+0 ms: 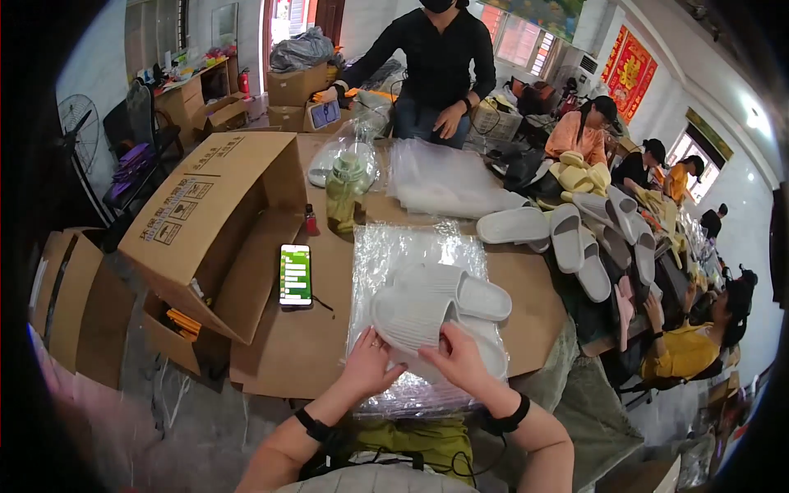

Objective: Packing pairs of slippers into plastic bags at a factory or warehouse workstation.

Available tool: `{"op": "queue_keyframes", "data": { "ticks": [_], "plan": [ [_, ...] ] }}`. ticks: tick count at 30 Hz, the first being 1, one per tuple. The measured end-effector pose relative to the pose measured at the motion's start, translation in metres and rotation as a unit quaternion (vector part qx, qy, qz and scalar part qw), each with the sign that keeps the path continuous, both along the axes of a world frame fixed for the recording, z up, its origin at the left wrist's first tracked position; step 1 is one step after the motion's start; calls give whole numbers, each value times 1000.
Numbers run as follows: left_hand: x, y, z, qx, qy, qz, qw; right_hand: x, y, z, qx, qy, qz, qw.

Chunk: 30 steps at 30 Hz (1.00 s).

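A pair of pale grey slide slippers (436,306) lies on a stack of clear plastic bags (411,246) on the cardboard-covered table. My left hand (367,363) rests at the near left edge of the front slipper, fingers on the plastic. My right hand (458,355) grips the heel end of that front slipper. The second slipper (481,297) lies behind, partly under the first.
A phone (295,275) with a lit screen lies left of the bags. An open cardboard box (218,214) stands at left. A green bottle (345,193) and more bags (448,181) lie beyond. Loose slippers (575,238) pile up at right. A person in black (436,66) stands opposite; others sit at right.
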<state>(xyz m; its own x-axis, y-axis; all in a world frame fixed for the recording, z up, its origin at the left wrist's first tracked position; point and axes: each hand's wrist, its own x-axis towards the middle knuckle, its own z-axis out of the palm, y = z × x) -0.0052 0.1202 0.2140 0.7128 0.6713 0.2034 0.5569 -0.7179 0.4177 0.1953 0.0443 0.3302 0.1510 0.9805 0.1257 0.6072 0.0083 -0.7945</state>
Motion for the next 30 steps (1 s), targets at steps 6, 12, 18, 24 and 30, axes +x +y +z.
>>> {"op": "queue_keyframes", "data": {
  "ticks": [6, 12, 18, 24, 30],
  "plan": [
    [-5, 1, -3, -6, -75, -16, 997, 25, -5, -21, -115, 34, 118, 986],
    [-7, 0, -6, 30, -72, -2, 997, 84, 23, -21, 54, -174, 0, 983],
    [0, 2, -16, 4, -71, 0, 997, 91, 47, -65, -7, -211, 48, 976],
    [-5, 0, -13, 15, -116, -13, 993, 39, 27, -35, -45, -275, 68, 958],
    [-6, 1, -8, -26, -18, -14, 999, 39, 20, -72, 10, -210, -4, 978]
  ]
}}
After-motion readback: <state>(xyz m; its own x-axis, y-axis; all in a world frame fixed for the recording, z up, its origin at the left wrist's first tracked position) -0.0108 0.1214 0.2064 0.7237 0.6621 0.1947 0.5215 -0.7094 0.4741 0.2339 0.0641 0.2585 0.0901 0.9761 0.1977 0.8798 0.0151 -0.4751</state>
